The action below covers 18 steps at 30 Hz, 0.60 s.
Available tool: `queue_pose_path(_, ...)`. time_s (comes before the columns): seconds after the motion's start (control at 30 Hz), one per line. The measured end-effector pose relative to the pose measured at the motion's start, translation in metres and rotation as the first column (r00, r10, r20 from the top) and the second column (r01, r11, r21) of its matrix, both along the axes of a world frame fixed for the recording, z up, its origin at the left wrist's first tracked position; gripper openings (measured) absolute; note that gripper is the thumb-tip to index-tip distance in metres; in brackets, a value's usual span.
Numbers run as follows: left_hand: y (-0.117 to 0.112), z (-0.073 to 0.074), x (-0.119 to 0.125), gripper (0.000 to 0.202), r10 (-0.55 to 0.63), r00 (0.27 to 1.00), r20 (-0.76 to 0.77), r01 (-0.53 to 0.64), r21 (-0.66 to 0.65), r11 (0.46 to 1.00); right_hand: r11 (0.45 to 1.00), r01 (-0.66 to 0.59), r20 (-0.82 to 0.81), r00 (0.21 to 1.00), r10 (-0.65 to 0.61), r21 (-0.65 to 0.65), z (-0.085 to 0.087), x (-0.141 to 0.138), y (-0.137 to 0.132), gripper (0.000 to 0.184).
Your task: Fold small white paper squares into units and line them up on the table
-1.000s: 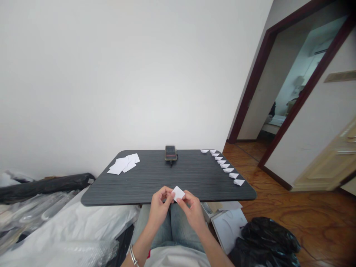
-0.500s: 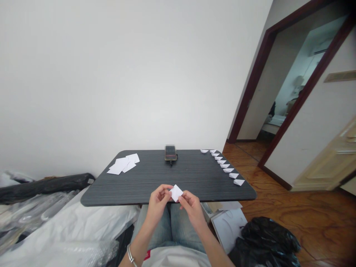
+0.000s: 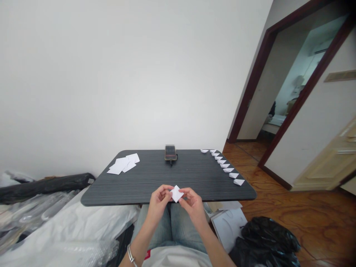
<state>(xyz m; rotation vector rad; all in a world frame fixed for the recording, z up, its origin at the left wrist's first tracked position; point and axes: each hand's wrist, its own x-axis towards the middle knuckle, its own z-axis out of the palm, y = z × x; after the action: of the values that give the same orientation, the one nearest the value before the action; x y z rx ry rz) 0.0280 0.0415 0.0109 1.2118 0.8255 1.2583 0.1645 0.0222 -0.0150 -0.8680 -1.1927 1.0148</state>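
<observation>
Between my two hands, just above the table's near edge, is a small folded white paper (image 3: 176, 194), turned like a diamond. My left hand (image 3: 160, 198) pinches its left corner between thumb and fingers. On the other side, my right hand (image 3: 191, 202) grips the right corner, thumb low and index finger along the upper edge. Several folded white paper pieces (image 3: 228, 170) line the right side of the dark table (image 3: 155, 178). Flat white paper sheets (image 3: 119, 165) overlap in a loose pile at the table's left.
A phone-like device (image 3: 170, 152) with a cable stands at the table's back middle. Under the right edge are a white paper bag (image 3: 229, 224) and a black plastic bag (image 3: 268, 241). Wrapped bundles (image 3: 69, 230) lie at left. A doorway opens at right.
My right index finger has shifted up onto the paper's upper right edge. The paper has moved very slightly; my left hand stays pinched on it.
</observation>
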Motion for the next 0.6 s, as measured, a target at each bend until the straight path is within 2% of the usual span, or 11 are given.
queue_pose_path(0.17, 0.000, -0.001, -0.001, 0.023, -0.020, 0.998, -0.052, 0.022, 0.033, 0.999, 0.999, -0.021, 0.079, 0.997, 0.024, -0.030, -0.002, 0.004, 0.001, 0.007)
queue_pose_path(0.37, 0.001, 0.001, -0.006, 0.025, -0.032, 0.992, -0.122, 0.046, 0.113, 0.993, 0.996, 0.007, -0.046, 0.999, -0.011, -0.087, -0.005, 0.008, 0.005, 0.007)
queue_pose_path(0.6, 0.005, -0.011, -0.008, 0.022, -0.082, 0.986, -0.147, 0.099, 0.109, 0.989, 0.985, -0.025, -0.119, 0.993, 0.005, -0.171, -0.007, 0.006, 0.005, 0.012)
